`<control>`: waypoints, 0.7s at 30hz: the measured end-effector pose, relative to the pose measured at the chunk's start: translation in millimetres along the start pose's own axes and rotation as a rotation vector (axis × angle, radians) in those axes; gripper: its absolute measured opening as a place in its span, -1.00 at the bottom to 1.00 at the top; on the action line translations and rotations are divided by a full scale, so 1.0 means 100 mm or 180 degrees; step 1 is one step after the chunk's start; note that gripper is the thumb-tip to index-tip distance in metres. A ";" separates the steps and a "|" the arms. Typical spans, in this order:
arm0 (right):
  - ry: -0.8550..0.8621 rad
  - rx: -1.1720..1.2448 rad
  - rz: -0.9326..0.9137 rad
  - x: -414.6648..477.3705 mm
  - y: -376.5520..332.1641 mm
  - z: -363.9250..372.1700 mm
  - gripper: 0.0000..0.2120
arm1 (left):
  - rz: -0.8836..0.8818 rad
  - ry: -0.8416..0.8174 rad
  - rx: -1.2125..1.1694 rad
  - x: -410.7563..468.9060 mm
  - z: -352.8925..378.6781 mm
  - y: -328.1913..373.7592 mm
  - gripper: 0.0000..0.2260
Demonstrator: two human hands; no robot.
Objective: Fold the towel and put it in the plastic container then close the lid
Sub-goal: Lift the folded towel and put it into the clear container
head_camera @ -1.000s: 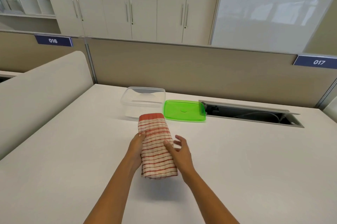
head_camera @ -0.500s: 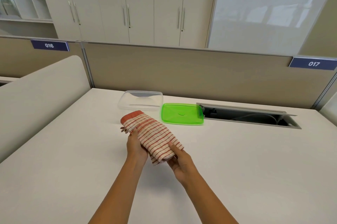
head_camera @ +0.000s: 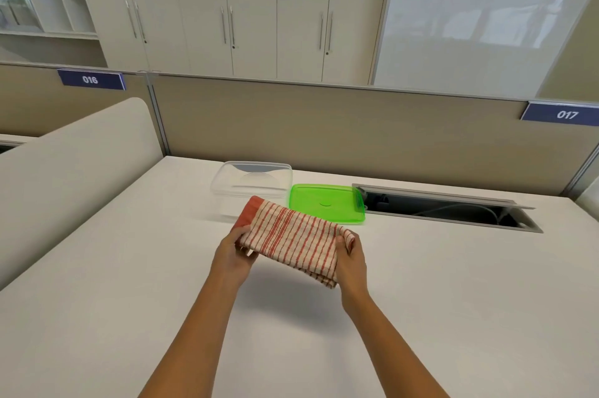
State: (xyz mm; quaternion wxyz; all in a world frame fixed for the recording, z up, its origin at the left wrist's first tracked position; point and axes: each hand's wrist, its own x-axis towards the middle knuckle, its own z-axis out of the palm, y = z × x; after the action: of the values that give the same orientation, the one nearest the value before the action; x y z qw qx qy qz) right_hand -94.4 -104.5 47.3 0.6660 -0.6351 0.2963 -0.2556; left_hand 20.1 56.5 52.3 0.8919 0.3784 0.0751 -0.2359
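Both hands, left hand (head_camera: 234, 255) and right hand (head_camera: 351, 263), grip the folded towel (head_camera: 293, 240) (striped red) above the table (head_camera: 453, 284), near the open container (head_camera: 251, 185).

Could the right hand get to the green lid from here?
Probably yes, though not at once: the right hand is busy holding the towel with the left hand. The lid lies just beyond, uncovered.
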 end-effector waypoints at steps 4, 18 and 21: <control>-0.0068 -0.0102 0.0123 0.16 -0.06 -0.13 -0.74 | 0.0099 -0.0065 0.1149 -0.01 -0.05 0.12 -0.79; -0.1095 0.0234 0.1458 0.33 -0.14 -0.05 -0.71 | 0.0063 0.0381 0.3373 0.22 -0.06 -0.02 -0.69; -0.0804 -0.0052 0.1405 0.42 -0.10 -0.02 -0.59 | 0.0213 0.0507 0.3258 0.30 -0.05 0.11 -0.72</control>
State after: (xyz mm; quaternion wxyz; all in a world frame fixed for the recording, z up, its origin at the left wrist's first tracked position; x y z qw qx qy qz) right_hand -66.2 -136.5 54.3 0.7323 -0.5872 0.3443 -0.0203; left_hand 52.1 55.8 46.7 0.5912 0.7852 0.0056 -0.1842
